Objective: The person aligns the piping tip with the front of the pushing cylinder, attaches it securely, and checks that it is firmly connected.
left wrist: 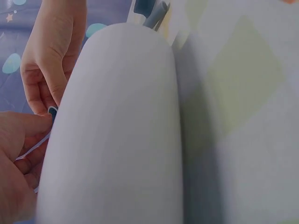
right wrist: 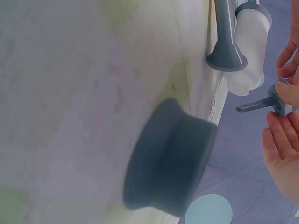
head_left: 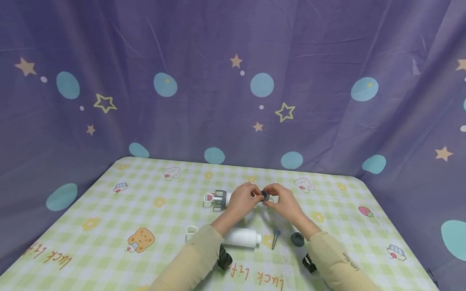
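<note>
Both hands close in a narrow grip on one small piece, a dark grey nozzle (head_left: 265, 196). The left hand (head_left: 242, 200) pinches its edge between thumb and finger; the right hand (head_left: 284, 200) holds it from the other side with bent fingers, thumb and fingertips near together. The right wrist view shows the nozzle's round, flanged end between the fingertips and its thin stem clear of them, pointing down toward the bench (head_left: 174, 262).

The hands are raised above the bench, fingertips meeting at the nozzle. Both forearms, in pale yellow sleeves (head_left: 193, 258), reach forward and slant inward, and a black wrist mount (head_left: 224, 258) sits on the inner side of the left one.

Just left of the grip, partly hidden by the left hand, lies a white tube with a grey collar (head_left: 223, 200) and a white handle end. Nearer the person, a second white tube (head_left: 243, 237) lies on its side, partly under the left forearm. To its right, apart from it, a slim grey cone (head_left: 275, 238) rests on the bench, and beyond that a round dark grey cap (head_left: 297, 239) sits beside the right forearm. A purple curtain (head_left: 204, 117) with stars and blue ovals hangs behind the bench.
</note>
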